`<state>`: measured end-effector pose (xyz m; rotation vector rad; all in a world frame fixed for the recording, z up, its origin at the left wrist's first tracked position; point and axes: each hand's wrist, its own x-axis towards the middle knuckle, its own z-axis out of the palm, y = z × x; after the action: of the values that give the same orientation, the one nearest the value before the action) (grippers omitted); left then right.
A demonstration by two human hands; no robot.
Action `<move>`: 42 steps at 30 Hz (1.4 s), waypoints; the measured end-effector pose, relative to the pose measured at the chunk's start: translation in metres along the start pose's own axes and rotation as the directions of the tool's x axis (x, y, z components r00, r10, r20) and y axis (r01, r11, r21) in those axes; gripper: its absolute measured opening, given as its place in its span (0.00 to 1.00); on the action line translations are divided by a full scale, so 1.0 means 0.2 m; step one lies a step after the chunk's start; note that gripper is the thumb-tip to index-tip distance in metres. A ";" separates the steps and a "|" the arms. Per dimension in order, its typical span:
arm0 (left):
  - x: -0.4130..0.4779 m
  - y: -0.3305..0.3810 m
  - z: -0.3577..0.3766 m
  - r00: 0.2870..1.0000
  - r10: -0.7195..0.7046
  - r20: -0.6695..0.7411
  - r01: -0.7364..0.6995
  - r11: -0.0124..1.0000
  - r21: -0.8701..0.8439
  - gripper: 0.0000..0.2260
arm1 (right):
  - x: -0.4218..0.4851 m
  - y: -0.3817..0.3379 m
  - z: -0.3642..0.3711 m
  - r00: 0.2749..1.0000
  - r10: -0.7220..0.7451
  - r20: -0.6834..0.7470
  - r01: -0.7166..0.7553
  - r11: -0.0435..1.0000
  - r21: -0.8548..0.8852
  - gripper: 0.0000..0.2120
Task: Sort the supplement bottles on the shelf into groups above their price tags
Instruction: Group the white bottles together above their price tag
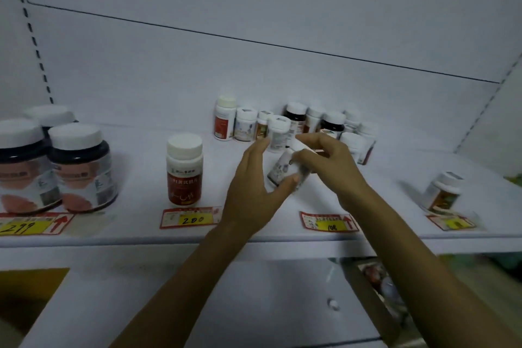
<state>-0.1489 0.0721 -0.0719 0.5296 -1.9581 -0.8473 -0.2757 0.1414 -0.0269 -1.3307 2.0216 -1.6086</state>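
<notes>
Both my hands meet over the middle of the white shelf. A small white bottle, tilted, lies between them: my left hand holds it with thumb under and fingers behind, and my right hand grips its top end. Behind them, several mixed small bottles stand in a cluster at the back wall. A red-labelled bottle stands above the 200 tag. Large dark jars stand above the 299 tag. The 108 tag lies below my right wrist. One small bottle stands above the far-right tag.
The shelf's front edge runs across below the tags. Underneath, a lower shelf holds an open cardboard box at right and a brown box at left. A slotted upright runs down the back wall at left.
</notes>
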 end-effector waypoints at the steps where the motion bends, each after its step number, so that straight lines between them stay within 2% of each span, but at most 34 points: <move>1: -0.02 0.04 0.03 0.999 -0.018 0.034 0.019 0.999 -0.047 0.33 | -0.05 0.01 -0.03 1.000 0.010 -0.006 -0.010 1.000 0.017 0.10; 4: -0.09 0.13 0.11 0.995 -0.044 0.087 0.058 0.983 -0.172 0.33 | -0.16 0.00 -0.11 1.000 -0.010 -0.009 0.011 0.998 0.060 0.12; 9: -0.17 0.19 0.17 0.983 -0.060 0.173 0.108 0.954 -0.281 0.30 | -0.19 0.01 -0.25 0.996 -0.065 0.055 0.059 0.994 0.096 0.14; 14: -0.09 0.23 0.16 0.959 -0.228 0.165 0.275 0.887 -0.372 0.22 | -0.12 0.06 -0.36 0.968 -0.051 0.246 -0.003 0.977 0.211 0.13; 16: -0.07 0.23 0.16 0.931 -0.272 0.244 0.349 0.859 -0.374 0.20 | -0.10 0.09 -0.39 0.953 -0.052 0.298 -0.038 0.957 0.287 0.15; 19: -0.05 0.25 0.17 0.891 -0.261 0.372 0.392 0.856 -0.337 0.16 | -0.07 0.14 -0.43 0.939 -0.065 0.338 -0.070 0.925 0.373 0.18; 20: -0.05 0.25 0.19 0.895 -0.259 0.364 0.384 0.863 -0.329 0.17 | -0.06 0.15 -0.43 0.937 -0.067 0.344 -0.086 0.908 0.410 0.19; 22: -0.04 0.25 0.22 0.933 -0.249 0.261 0.321 0.903 -0.287 0.24 | -0.05 0.19 -0.43 0.944 -0.048 0.327 -0.114 0.882 0.458 0.18; 25: -0.05 0.21 0.27 0.982 -0.176 0.072 0.184 0.975 -0.125 0.30 | -0.06 0.25 -0.40 0.957 -0.003 0.291 -0.119 0.909 0.400 0.14; 27: -0.05 0.17 0.29 0.990 -0.138 0.017 0.138 0.990 -0.021 0.32 | -0.08 0.30 -0.36 0.953 0.007 0.303 -0.110 0.940 0.324 0.14; 32: -0.07 0.09 0.32 0.997 -0.082 -0.012 0.083 0.986 0.145 0.30 | -0.10 0.35 -0.30 0.943 -0.013 0.331 -0.077 0.964 0.256 0.19; 36: -0.07 0.07 0.33 0.991 -0.137 0.005 0.134 0.976 0.170 0.30 | -0.10 0.37 -0.28 0.953 -0.072 0.293 0.033 0.990 0.134 0.20; 42: -0.06 0.07 0.33 0.990 -0.139 0.034 0.131 0.976 0.175 0.30 | -0.10 0.40 -0.28 0.952 -0.111 0.287 0.084 0.991 0.106 0.20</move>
<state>-0.2000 0.1133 -0.0913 0.7582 -2.0672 -0.7835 -0.3423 0.1915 -0.0823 -1.5512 1.7121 -1.4255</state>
